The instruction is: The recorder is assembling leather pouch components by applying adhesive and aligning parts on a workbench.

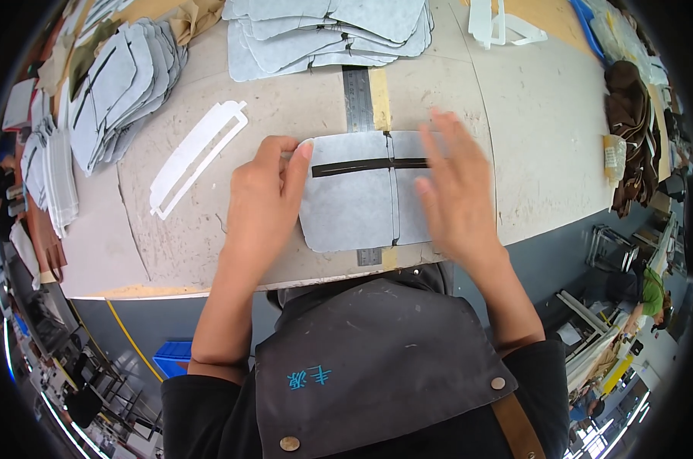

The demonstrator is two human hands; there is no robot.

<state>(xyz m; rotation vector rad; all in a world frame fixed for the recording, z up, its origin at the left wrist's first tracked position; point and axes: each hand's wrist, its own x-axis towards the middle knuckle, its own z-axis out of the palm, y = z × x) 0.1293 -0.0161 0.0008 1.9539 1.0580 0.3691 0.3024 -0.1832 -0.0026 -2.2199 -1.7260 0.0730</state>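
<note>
A light grey panel [350, 206] with rounded corners lies in front of me on the worktable. A dark strip [350, 167] runs across its upper part, and a stitched seam goes down its middle. My left hand [264, 187] pinches the panel's upper left corner between thumb and curled fingers. Over the panel's right side is my right hand [461, 187], fingers apart and blurred at the tips; it hides that end of the strip. I cannot tell whether it touches the panel. A metal ruler [357, 99] and a yellowish tape strip [380, 99] pass beneath the panel.
Stacks of similar grey panels [323, 57] stand at the back and left [125, 84]. A white slotted template [197, 157] lies left of my hand, and more white pieces [499, 27] lie far right. Brown fabric [629, 130] hangs at the right edge.
</note>
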